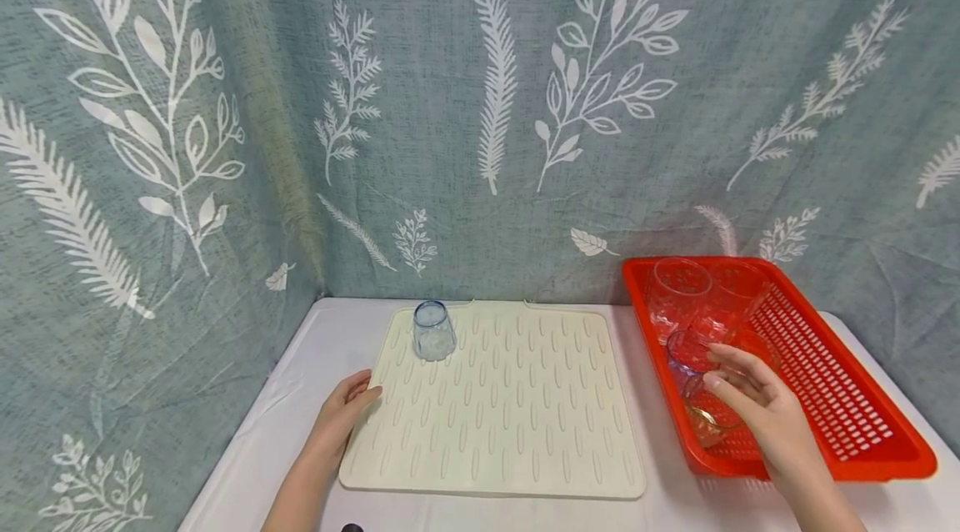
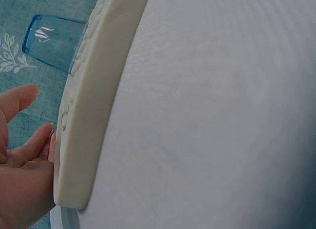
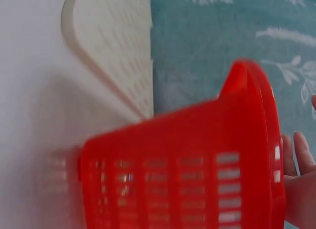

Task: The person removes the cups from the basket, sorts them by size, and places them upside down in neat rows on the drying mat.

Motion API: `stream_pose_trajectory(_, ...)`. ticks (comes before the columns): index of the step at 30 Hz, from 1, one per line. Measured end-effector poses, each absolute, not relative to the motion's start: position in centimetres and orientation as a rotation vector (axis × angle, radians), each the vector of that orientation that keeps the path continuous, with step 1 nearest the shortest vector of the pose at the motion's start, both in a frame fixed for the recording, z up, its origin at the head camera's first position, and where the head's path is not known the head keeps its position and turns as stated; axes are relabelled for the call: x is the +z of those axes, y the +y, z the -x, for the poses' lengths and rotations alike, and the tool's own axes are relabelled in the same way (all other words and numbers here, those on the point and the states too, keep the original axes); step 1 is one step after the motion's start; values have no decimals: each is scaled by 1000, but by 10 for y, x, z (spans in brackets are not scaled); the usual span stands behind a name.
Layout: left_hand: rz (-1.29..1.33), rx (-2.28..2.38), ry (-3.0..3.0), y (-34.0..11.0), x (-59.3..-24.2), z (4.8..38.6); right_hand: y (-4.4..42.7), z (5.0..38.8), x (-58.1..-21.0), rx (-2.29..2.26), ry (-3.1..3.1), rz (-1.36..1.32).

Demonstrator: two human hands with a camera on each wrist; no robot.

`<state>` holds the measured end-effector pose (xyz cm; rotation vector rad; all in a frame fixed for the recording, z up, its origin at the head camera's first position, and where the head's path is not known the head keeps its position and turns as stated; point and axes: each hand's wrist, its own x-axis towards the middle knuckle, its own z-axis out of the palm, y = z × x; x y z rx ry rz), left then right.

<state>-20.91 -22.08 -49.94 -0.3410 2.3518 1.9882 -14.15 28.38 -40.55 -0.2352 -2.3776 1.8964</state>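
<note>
A bluish drinking glass (image 1: 434, 336) stands on the far left of a cream draining mat (image 1: 510, 415), its narrower, darker blue end up. My left hand (image 1: 345, 411) is at the mat's left edge, thumb spread from the fingers and holding nothing; whether it touches the edge I cannot tell. Over the near left part of a red plastic basket (image 1: 855, 399) hovers my right hand (image 1: 757, 399), its fingers bent and apart from the thumb. Below it are clear glasses, among them a purplish-rimmed glass (image 1: 684, 353); contact is not clear. A taller clear glass (image 1: 678, 290) leans farther back.
The basket's slotted side wall (image 3: 182, 174) rises between the right wrist camera and the glasses. A white tabletop (image 1: 285, 386) lies under everything. A grey-green leaf-patterned curtain (image 1: 435, 98) closes off the back and sides. A small black object (image 1: 352, 528) shows at the bottom edge.
</note>
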Motion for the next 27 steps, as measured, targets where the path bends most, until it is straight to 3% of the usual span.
stream_pose_trajectory(10, 343, 1987, 2341, -220, -499, 209, 326, 144, -410, 1589, -2696, 361)
stream_pose_trajectory(27, 339, 1994, 2344, -219, -498, 208, 354, 158, -415, 1112, -3284, 28)
